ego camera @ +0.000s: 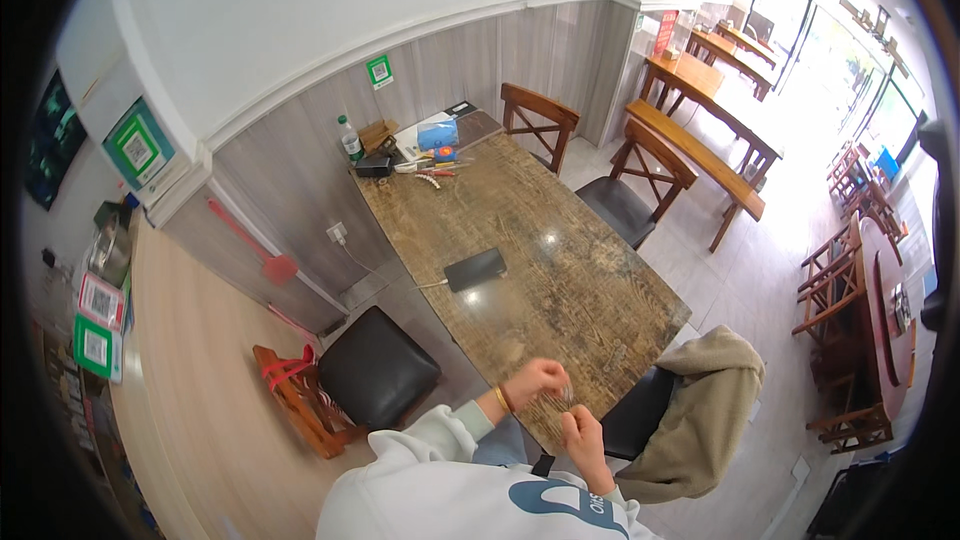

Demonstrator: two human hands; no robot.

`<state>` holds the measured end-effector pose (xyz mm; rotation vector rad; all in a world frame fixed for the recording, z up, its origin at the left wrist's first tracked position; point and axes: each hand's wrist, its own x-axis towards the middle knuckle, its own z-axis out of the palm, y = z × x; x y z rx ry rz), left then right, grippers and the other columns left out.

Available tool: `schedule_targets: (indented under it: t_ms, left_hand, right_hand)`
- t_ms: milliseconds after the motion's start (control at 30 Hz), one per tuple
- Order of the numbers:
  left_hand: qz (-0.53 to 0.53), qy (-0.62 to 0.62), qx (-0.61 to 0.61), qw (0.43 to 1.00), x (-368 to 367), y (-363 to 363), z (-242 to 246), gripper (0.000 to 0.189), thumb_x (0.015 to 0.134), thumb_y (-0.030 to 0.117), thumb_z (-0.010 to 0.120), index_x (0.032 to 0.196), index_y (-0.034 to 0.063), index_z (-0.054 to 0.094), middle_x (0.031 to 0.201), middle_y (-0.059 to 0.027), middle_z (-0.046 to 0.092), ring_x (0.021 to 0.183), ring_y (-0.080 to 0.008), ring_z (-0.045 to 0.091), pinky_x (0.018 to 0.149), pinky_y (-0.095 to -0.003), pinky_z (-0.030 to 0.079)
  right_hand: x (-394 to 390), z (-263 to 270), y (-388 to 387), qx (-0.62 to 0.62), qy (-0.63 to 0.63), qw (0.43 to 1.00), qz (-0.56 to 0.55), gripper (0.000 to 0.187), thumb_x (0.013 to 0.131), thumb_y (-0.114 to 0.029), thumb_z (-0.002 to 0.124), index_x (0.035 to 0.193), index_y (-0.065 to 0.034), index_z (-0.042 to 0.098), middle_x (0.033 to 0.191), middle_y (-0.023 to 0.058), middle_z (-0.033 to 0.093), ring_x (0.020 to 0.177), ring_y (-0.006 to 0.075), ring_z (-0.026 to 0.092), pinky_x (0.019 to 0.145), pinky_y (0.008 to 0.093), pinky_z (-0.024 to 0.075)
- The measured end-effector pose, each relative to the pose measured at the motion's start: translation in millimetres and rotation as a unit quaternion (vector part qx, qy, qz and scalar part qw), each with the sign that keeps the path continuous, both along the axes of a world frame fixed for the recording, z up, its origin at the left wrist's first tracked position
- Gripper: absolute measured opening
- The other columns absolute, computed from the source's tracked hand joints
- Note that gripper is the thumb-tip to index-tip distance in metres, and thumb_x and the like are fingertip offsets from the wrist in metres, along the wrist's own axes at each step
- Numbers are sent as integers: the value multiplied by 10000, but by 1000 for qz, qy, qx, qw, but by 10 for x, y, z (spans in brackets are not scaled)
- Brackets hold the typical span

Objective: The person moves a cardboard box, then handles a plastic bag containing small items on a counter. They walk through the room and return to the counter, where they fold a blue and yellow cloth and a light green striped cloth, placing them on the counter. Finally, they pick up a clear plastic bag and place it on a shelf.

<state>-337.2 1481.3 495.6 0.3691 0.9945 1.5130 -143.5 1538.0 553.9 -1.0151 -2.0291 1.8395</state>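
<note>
My left hand (541, 379) is over the near end of a brown wood-grain table (555, 270), its fingers curled and a yellow bracelet at the wrist. Close by at the near edge, my right hand (583, 431) is also curled, with the thumb on top. Something thin and clear or shiny shows between the hands, too small to name; whether either hand grips it is unclear. A black smartphone (475, 270) lies farther up the table with a white cable plugged in.
A green-capped plastic bottle (349, 139), a blue tissue pack (437, 135) and a black box (373, 166) are at the far end. A black-seated chair (379, 367) stands at left; a tan fleece jacket (701, 412) hangs over another at right. A light wood counter (187, 360) runs along the left.
</note>
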Motion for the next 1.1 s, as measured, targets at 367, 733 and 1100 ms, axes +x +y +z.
schedule_targets:
  t_ms: [367, 733, 1100]
  left_hand:
    - [561, -343, -58, 751, -3248, -191, -2049, 95, 912, 44, 628, 819, 58, 610, 719, -49, 617, 631, -177, 632, 644, -298, 608]
    - [544, -196, -151, 802, -4152, -306, -2430, 209, 966, 187, 568, 1052, -2, 595, 888, -119, 646, 778, -239, 647, 696, -341, 588]
    - [350, 488, -374, 706, -2332, 38, -1769, 220, 860, -40, 490, 702, 38, 358, 640, -43, 299, 550, -149, 307, 481, -365, 290]
  right_hand:
    - [-1072, -246, 347, 183, -287, 838, 427, 316, 898, -347, 559, 975, -61, 668, 915, 174, 701, 846, 364, 684, 728, 479, 546]
    - [-1161, -454, 524, 176, -353, 816, 423, 337, 953, -319, 509, 1022, -10, 626, 964, 200, 686, 934, 384, 667, 729, 513, 548]
    - [-538, -572, 655, 138, -320, 875, 337, 296, 918, -265, 535, 1047, -9, 610, 985, 233, 686, 957, 410, 666, 755, 507, 538]
